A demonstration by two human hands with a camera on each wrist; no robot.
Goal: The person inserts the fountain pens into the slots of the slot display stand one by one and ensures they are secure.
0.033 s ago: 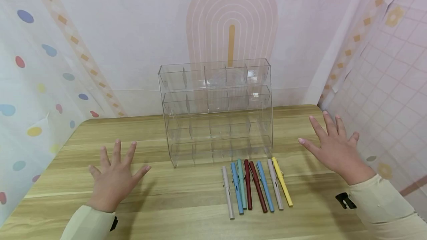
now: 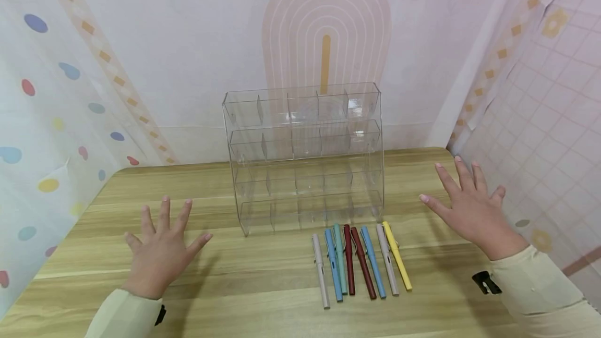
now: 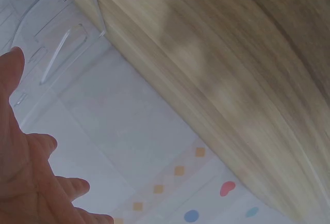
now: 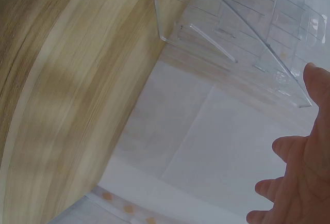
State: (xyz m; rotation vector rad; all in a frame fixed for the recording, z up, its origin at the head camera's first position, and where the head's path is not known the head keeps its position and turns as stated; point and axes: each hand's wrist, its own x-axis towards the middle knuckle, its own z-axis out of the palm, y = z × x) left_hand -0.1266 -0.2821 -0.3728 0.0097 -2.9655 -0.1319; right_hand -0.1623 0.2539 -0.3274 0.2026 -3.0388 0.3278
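My left hand (image 2: 158, 254) hovers over the left of the table, fingers spread and holding nothing. On the other side my right hand (image 2: 471, 213) is likewise spread wide with nothing in it. Between them stands a clear tiered display rack (image 2: 307, 160) with divided compartments. In front of its right half lies a row of capped pens: a grey pen (image 2: 321, 275), a blue pen (image 2: 334, 267), a green pen (image 2: 340, 262), two dark red pens (image 2: 363, 265), another blue pen (image 2: 374, 265), another grey pen (image 2: 387, 262) and a yellow pen (image 2: 398, 260).
The wooden table (image 2: 263, 286) has rounded far corners. A patterned cloth backdrop (image 2: 202, 40) hangs behind it and along both sides, close to the right hand's fingers in the head view. Each cuff has a black strap (image 2: 487, 282) near it.
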